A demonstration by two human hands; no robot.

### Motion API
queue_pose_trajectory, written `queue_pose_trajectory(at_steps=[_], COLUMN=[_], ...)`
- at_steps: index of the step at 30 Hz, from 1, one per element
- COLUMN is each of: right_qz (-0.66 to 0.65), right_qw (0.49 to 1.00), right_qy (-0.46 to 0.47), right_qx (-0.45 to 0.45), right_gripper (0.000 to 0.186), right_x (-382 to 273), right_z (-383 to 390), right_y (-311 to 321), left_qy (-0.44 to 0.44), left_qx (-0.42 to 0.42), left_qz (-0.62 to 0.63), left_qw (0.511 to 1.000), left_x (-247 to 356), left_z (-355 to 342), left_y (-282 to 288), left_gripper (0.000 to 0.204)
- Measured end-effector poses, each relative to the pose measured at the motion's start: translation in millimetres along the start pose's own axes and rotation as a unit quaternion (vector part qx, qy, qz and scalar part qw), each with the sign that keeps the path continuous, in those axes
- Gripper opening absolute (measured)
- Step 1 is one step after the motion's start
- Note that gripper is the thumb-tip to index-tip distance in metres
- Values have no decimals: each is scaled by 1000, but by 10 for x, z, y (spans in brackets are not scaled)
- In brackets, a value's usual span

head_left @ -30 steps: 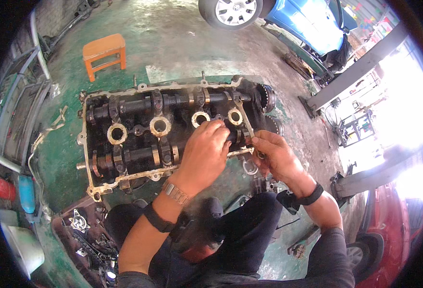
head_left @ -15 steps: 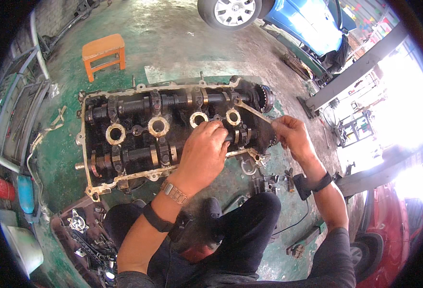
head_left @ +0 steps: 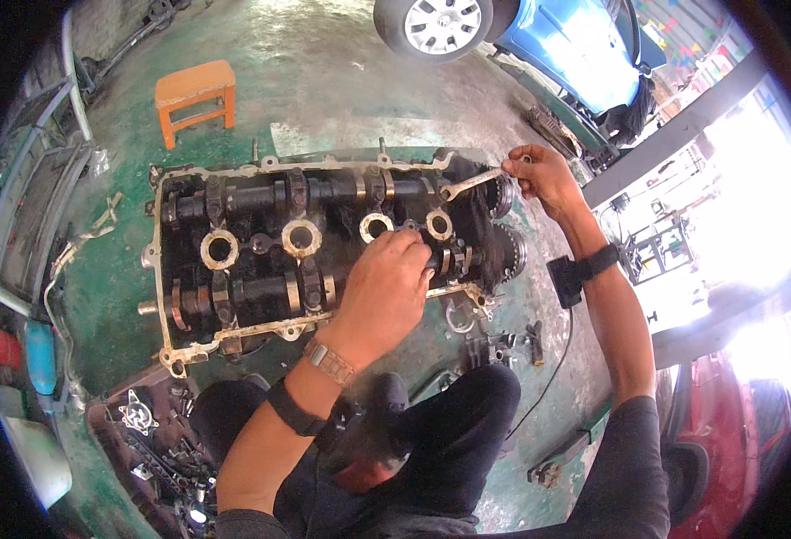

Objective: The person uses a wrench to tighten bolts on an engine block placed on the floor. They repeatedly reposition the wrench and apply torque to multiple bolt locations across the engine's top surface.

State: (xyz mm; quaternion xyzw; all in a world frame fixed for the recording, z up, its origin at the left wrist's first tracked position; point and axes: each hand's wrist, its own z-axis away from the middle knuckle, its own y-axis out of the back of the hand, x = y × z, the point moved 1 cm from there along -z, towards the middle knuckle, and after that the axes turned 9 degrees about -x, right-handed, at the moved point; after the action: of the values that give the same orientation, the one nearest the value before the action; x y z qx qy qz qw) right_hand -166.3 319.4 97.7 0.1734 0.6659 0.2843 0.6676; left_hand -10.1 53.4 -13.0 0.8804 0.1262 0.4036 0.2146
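The cylinder head (head_left: 314, 256) lies flat on the green floor (head_left: 108, 296) in front of the seated person, camshafts exposed. The left hand (head_left: 386, 287) presses down on the near camshaft (head_left: 260, 292), fingers curled over it; whether they pinch anything is hidden. The right hand (head_left: 543, 175) is closed around the end of a wrench (head_left: 472, 182) whose open jaw sits near the far camshaft's right end, beside the sprocket (head_left: 503, 193). To do this well, seat the jaw squarely on its flats before pulling, and brace the head firmly. Loose parts (head_left: 494, 341) lie near the knees; an orange stool (head_left: 195, 94) stands well beyond.
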Motion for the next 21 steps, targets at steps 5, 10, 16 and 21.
queue_pose_trajectory(at_steps=[5,10,16,21], right_qz=[16,-15,-11,129], right_qw=[999,998,991,964], right_qy=[29,62,130,224], right_qx=[1,28,32,68], right_gripper=[33,41,45,44], right_x=[-288,-545,-671,-790], right_z=[-185,-225,-346,-322], right_y=[-189,-460,-722,-949], left_qy=[6,11,5,2], left_qx=[-6,-13,-14,-5], left_qz=[0,1,-13,-8], left_qw=[1000,1000,1000,1000], left_x=[12,15,17,19], left_z=[3,-12,-14,-22], left_y=[7,12,12,0], left_gripper=[21,21,20,14])
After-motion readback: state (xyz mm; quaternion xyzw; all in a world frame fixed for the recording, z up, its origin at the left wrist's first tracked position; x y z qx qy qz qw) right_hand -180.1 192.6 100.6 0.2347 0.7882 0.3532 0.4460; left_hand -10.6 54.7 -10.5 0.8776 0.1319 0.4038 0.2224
